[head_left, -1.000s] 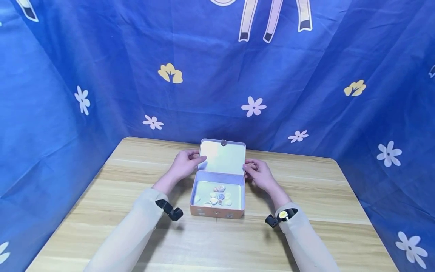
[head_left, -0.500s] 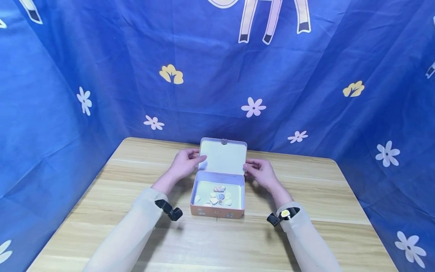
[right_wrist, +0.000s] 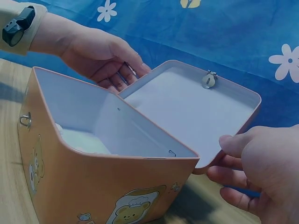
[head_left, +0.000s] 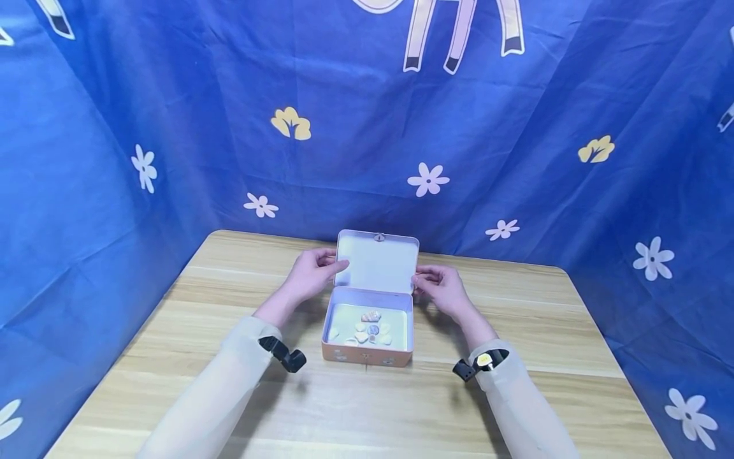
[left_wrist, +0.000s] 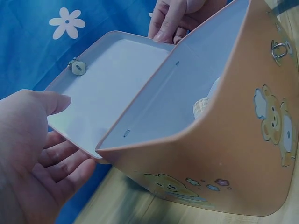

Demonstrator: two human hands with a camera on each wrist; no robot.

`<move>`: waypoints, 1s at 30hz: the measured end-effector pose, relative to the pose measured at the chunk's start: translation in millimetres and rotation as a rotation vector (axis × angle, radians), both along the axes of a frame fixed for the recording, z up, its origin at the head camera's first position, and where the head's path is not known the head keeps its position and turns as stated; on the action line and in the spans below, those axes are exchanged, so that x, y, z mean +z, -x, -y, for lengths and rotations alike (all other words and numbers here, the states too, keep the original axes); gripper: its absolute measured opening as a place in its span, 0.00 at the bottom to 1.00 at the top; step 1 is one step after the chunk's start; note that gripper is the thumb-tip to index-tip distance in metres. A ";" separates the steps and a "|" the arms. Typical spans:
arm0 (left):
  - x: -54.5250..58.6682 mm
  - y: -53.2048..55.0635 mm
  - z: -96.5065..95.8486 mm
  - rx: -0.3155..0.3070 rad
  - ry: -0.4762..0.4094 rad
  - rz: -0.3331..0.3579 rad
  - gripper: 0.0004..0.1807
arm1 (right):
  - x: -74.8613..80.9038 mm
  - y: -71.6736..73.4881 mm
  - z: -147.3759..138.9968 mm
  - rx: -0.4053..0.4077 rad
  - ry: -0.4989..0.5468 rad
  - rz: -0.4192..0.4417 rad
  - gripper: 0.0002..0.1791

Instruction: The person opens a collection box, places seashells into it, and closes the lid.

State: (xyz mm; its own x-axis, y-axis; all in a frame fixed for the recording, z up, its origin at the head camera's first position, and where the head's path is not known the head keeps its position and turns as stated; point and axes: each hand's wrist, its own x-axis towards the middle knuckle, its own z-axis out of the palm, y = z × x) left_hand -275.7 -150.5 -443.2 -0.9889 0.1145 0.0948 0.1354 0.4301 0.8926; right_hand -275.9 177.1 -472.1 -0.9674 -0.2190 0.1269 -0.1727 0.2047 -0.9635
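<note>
An orange tin box (head_left: 350, 355) with bear pictures on its walls sits mid-table, its hinged lid (head_left: 377, 262) raised and leaning back. My left hand (head_left: 309, 277) pinches the lid's left edge, thumb on the pale inner face and fingers behind, as the left wrist view shows. At the opposite edge, my right hand (head_left: 443, 291) grips the lid the same way, its thumb (right_wrist: 233, 143) on the rim. Several seashells lie on the box floor, among them a striped shell (head_left: 371, 316). A metal clasp (right_wrist: 209, 80) hangs at the lid's top edge; a wire loop (left_wrist: 279, 51) is on the front wall.
The box stands on a wood-grain table (head_left: 516, 357). Behind and on both sides hangs a blue cloth (head_left: 350, 153) with flower prints, close to the table's back edge. Each wrist carries a black strap with a small camera (head_left: 295, 361).
The lid has tilted slightly upward, its top edge now higher. My right hand has shifted a little up with it. The box and shells stay in place.
</note>
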 end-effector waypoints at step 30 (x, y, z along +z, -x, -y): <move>18.8 -18.9 1.8 -0.034 -0.013 -0.050 0.25 | 11.6 -9.1 -1.0 0.000 -0.119 -0.105 0.16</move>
State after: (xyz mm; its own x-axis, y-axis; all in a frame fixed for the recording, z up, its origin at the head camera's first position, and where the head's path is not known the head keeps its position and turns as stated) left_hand -256.8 -152.3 -424.5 -0.9784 0.1465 0.1457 0.1943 0.4130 0.8898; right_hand -266.8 178.2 -460.5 -0.9502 -0.2382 0.2007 -0.2714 0.3167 -0.9089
